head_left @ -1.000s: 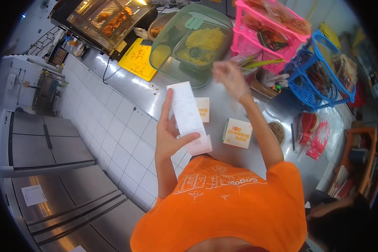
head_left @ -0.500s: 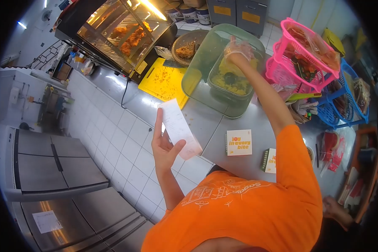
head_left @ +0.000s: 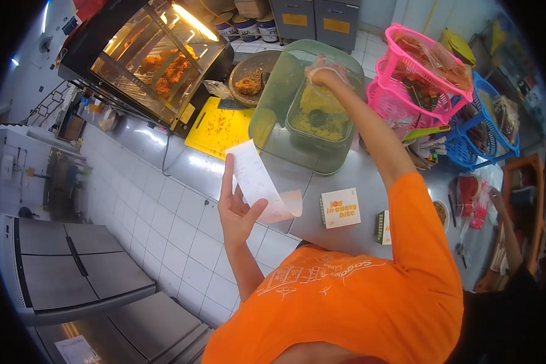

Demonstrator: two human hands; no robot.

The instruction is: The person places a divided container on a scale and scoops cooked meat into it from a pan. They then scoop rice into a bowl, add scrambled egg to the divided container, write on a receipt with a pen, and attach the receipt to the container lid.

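My left hand [head_left: 239,215] pinches a long white receipt [head_left: 258,182] between thumb and fingers; its lower end curls over. My right hand [head_left: 327,70], in a loose clear plastic glove, is at the far end of a container of yellow food [head_left: 327,112] with a dark scoop-like piece in it. That container stands inside a larger green translucent tub [head_left: 267,124]. The gloved fingers are too unclear to make out. A small "joy in every bite" box [head_left: 341,209] lies on the steel counter below the tub, and a second box [head_left: 383,227] is partly behind my right sleeve.
Left of the tub are a yellow cutting board [head_left: 215,130] with crumbs, a stone mortar [head_left: 239,67] and a lit warmer [head_left: 158,67] of fried food. Pink baskets [head_left: 428,100] and blue baskets [head_left: 479,145] stand right. Another person's arm [head_left: 509,230] reaches in at lower right.
The view has shifted slightly, so the counter things sit a little further left. The receipt's lower end has curled to the right. The other person's arm now reaches further over the counter.
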